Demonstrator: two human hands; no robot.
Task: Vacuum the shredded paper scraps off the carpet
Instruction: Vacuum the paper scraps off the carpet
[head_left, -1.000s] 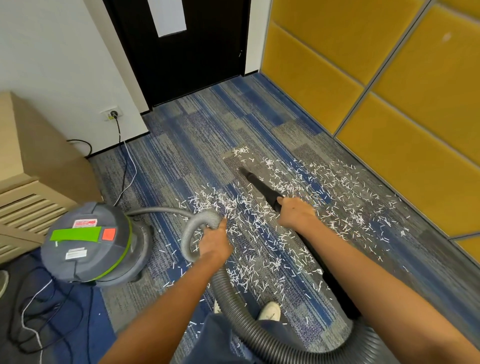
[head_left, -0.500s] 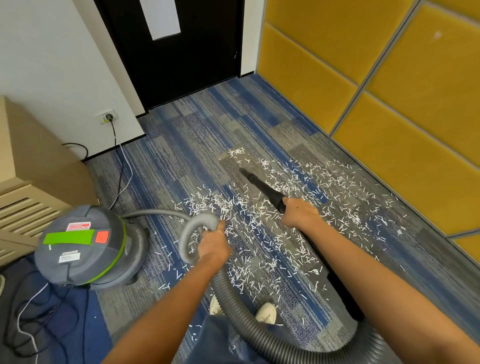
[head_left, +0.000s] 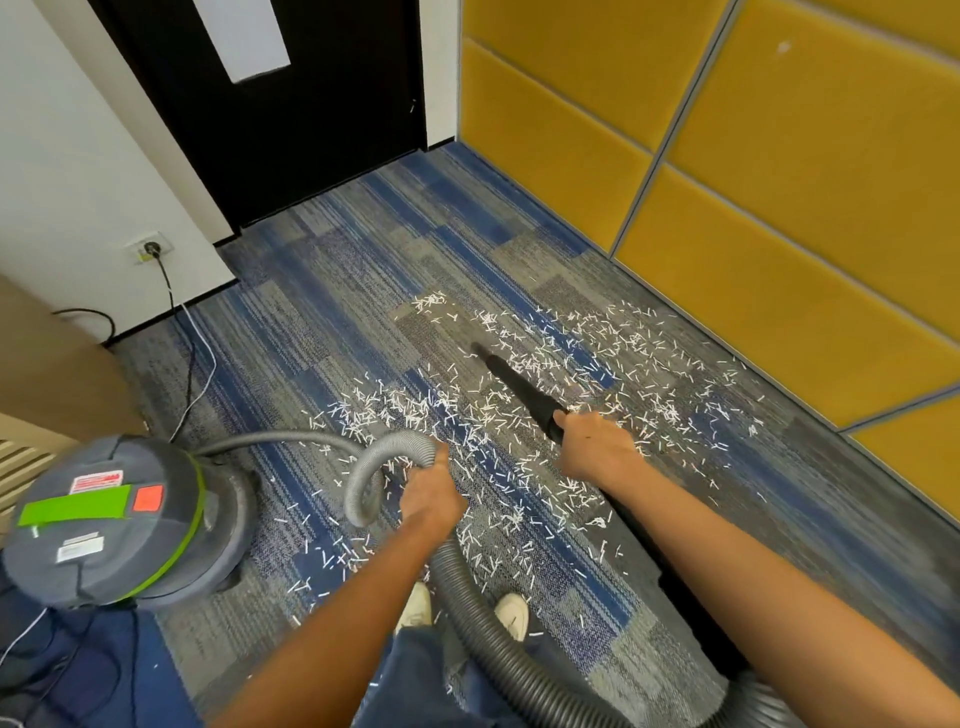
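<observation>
**Both hands on vacuum, scraps on carpet**

Right hand (head_left: 597, 447) grips black tapered plastic nozzle (head_left: 511, 384), tip down among white shredded paper scraps (head_left: 524, 415). Left hand (head_left: 431, 496) clutches grey ribbed hose (head_left: 374, 462). Scraps cover blue-grey striped carpet (head_left: 363, 291); grey canister vacuum (head_left: 119, 525) at left.

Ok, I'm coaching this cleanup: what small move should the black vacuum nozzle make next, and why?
Probably sweep the black tapered nozzle, gripped by the right hand, a little to the right: its tip rests near the far edge of the white shredded paper scraps, and they lie thick just right of it.
</observation>
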